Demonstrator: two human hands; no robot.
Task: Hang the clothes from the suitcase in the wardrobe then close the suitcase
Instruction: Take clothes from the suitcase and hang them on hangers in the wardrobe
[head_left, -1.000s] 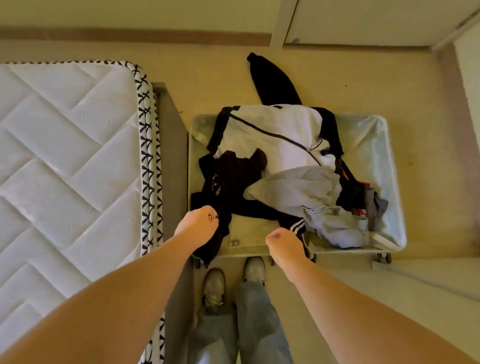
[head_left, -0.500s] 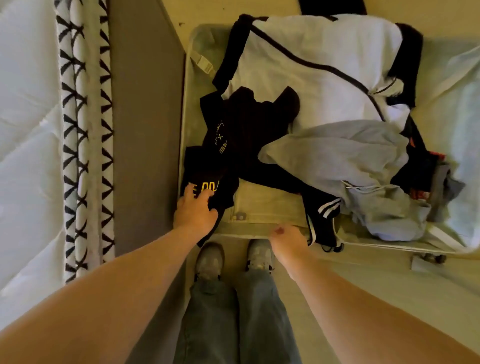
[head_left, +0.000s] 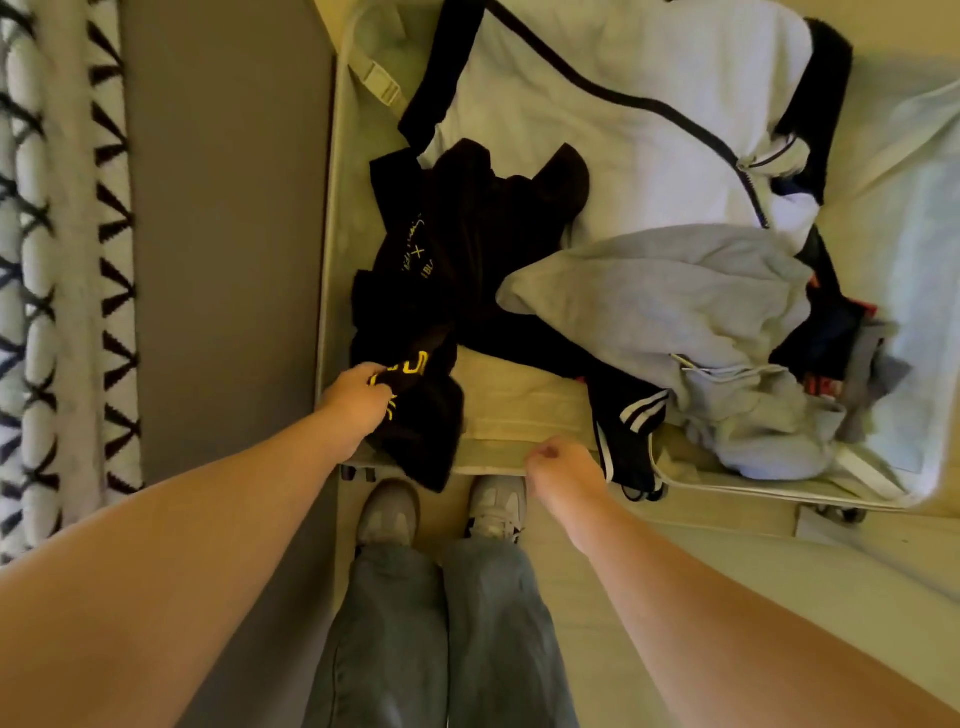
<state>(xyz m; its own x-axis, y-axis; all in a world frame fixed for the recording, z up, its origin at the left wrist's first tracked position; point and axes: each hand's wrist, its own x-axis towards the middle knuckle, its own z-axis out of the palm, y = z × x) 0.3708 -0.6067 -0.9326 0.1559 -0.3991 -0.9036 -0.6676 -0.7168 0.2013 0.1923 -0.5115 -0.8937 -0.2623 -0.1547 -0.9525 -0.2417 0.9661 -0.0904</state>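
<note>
A view from above, looking down a person's two bare forearms toward an open suitcase (head_left: 332, 249) lying flat on the floor. The left hand (head_left: 358, 397) is closed on a bunch of a black garment with yellow lettering (head_left: 415, 410), at the suitcase's near edge; part of that fabric hangs over the edge below the hand. The right hand (head_left: 563, 467) is curled into a loose fist at the same near edge, apart from the left hand, with a strip of bare pale lining between them. Whether it grips anything cannot be told.

Just beyond the left hand lies a dark brown top with small pale print (head_left: 467, 239). Beside the right hand, on its outer side, a black piece with white stripes (head_left: 631, 415) drapes over the rim. Beyond the right hand a crumpled light grey sweatshirt (head_left: 691, 312) sits on the pile, and farther out a white jacket with black trim (head_left: 623, 124) is spread wide.

Under the hands stand the person's grey trainers (head_left: 496, 506) and blue jeans (head_left: 441, 634). Outside the left arm runs a grey bed frame (head_left: 218, 208) and a quilted mattress with black zigzag edging (head_left: 62, 260).
</note>
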